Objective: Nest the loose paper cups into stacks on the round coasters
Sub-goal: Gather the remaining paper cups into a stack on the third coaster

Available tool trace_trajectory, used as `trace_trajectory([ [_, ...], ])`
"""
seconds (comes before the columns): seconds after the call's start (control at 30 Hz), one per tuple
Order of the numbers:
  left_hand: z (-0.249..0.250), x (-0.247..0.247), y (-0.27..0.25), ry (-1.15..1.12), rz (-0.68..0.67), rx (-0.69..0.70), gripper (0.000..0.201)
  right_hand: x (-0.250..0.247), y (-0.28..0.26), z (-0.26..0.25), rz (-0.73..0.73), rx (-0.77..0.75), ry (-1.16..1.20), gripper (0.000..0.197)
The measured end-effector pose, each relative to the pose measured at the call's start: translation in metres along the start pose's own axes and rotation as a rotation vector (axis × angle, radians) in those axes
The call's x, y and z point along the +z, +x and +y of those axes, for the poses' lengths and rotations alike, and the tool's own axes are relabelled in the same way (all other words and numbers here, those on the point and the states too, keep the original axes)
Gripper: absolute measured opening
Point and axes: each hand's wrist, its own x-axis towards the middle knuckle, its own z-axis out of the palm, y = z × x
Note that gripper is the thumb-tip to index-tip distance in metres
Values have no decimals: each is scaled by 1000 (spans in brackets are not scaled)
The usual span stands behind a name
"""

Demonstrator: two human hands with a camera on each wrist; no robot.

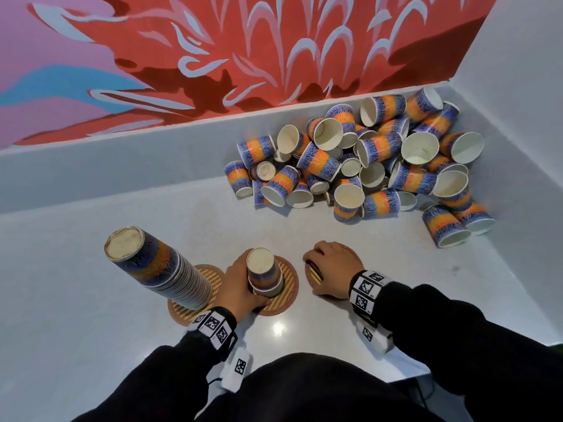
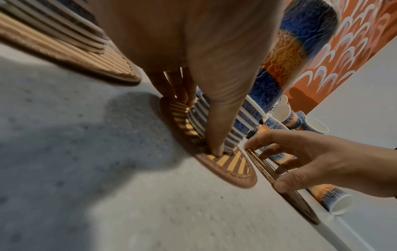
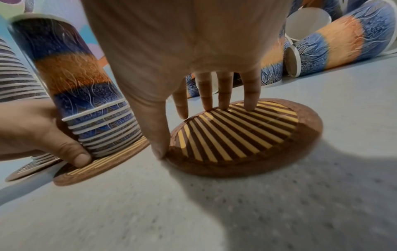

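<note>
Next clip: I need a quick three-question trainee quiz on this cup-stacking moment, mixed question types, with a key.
1. True or false: the left hand grips the short stack near its base.
2. How many round coasters show in the head view?
3. The right hand's fingers rest on: A) a loose cup, B) the empty coaster, C) the tall stack.

Key:
1. True.
2. Three.
3. B; the loose cups lie heaped behind it.

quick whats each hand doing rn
Left hand: grip closed round the base of the short cup stack.
Right hand: open, fingertips resting on the bare coaster, holding nothing.
</note>
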Motion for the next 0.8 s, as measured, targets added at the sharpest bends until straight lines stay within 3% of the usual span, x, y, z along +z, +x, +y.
trace_trajectory([
  [0.43, -13, 0, 4, 37, -33, -9, 111, 0, 2, 6, -5, -6, -24, 82],
  [0.57, 3, -8, -3, -9, -54, 8, 136, -5, 0, 11, 3, -6, 34, 79],
  [0.67, 29, -29, -17, -65, 0, 121, 149, -12, -7, 16, 60, 10, 140, 67],
  [0.8, 92, -78, -30, -114, 132, 388, 127, -27, -24, 28, 131, 101, 265, 58],
])
